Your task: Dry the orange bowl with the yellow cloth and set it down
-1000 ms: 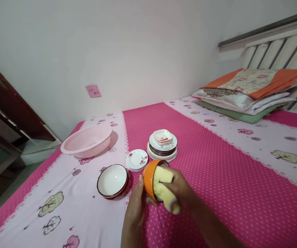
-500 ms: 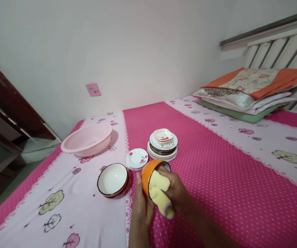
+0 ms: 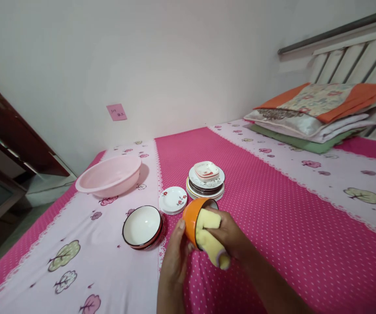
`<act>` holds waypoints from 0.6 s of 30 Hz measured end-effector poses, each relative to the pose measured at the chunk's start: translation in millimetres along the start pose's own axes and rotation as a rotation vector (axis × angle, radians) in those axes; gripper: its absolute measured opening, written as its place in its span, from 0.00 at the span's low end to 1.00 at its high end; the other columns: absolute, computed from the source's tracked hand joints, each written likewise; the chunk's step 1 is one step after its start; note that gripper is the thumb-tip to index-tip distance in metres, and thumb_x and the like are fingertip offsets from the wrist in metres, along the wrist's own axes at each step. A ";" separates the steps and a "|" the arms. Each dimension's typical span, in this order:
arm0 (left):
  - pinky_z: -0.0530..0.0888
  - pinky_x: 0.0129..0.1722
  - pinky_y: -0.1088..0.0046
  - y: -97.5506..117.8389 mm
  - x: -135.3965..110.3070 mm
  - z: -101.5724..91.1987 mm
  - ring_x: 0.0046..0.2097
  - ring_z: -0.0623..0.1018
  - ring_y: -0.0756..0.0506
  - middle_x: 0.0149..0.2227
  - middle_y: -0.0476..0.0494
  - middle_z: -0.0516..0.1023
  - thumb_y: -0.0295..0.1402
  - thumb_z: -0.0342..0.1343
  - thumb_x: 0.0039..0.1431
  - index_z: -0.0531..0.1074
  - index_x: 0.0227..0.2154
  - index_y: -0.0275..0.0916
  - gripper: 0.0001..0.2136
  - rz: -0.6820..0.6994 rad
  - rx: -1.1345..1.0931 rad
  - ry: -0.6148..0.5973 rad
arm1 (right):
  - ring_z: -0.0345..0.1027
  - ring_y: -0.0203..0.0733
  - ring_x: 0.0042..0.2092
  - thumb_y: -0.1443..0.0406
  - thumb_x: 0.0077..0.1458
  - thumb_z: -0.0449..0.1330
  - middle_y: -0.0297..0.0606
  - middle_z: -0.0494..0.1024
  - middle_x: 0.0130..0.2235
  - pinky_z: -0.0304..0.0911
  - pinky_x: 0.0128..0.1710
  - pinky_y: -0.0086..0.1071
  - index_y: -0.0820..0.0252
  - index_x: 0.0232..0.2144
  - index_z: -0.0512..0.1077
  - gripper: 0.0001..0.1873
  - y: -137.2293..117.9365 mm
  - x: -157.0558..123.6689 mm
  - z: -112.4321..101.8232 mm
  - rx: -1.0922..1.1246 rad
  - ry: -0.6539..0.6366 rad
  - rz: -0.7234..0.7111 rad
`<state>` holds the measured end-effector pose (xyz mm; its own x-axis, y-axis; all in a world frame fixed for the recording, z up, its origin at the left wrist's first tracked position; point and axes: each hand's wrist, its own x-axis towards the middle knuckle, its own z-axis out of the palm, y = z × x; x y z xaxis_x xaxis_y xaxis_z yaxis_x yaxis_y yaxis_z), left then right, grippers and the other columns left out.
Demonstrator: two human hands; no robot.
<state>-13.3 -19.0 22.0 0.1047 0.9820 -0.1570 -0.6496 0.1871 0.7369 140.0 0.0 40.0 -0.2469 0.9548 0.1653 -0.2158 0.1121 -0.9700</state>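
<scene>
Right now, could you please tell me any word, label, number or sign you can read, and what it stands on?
Pink note on the wall: dark handwriting, too small and blurred to read reliably.
Top square dish: red marking, too small to tell whether it is lettering.
Orange bowl and yellow cloth: no lettering visible.

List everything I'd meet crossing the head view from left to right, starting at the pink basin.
Pink basin, upright white-lined bowl, flowered small plates, orange bowl, yellow cloth, right hand, stack of bedding.
</scene>
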 end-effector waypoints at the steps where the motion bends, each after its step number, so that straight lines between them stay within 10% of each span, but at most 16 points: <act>1: 0.72 0.64 0.56 -1.0 0.7 0.4 0.64 0.74 0.33 0.56 0.37 0.82 0.43 0.68 0.61 0.81 0.51 0.38 0.20 0.010 -0.037 0.007 | 0.74 0.43 0.34 0.64 0.48 0.66 0.37 0.82 0.36 0.70 0.35 0.34 0.60 0.40 0.78 0.14 -1.1 -0.9 1.6 0.100 -0.003 0.054; 8: 0.72 0.65 0.59 -1.9 1.3 18.9 0.60 0.79 0.37 0.51 0.37 0.85 0.35 0.59 0.69 0.75 0.60 0.37 0.19 -0.049 -0.269 0.193 | 0.76 0.42 0.34 0.58 0.48 0.71 0.38 0.82 0.35 0.71 0.36 0.32 0.60 0.42 0.78 0.19 6.3 -3.5 16.6 0.252 -0.021 0.062; 13: 0.76 0.61 0.65 0.6 4.4 19.3 0.52 0.84 0.41 0.48 0.38 0.87 0.35 0.57 0.71 0.76 0.59 0.36 0.17 -0.056 -0.375 0.242 | 0.70 0.42 0.40 0.67 0.53 0.64 0.37 0.76 0.39 0.67 0.39 0.32 0.58 0.32 0.75 0.02 7.5 -2.2 21.4 -0.245 -0.096 -0.189; 18: 0.77 0.58 0.68 -1.9 7.4 12.5 0.51 0.84 0.43 0.49 0.37 0.86 0.39 0.57 0.71 0.77 0.56 0.35 0.17 -0.045 -0.352 0.229 | 0.70 0.50 0.44 0.70 0.57 0.57 0.44 0.77 0.43 0.65 0.46 0.41 0.57 0.32 0.76 0.07 20.6 1.5 22.4 -0.878 -0.164 -0.372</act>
<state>-1.8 -11.8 27.7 -0.0054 0.9350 -0.3547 -0.8699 0.1705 0.4627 114.1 -2.5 24.2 -0.4487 0.7738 0.4471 0.4597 0.6289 -0.6271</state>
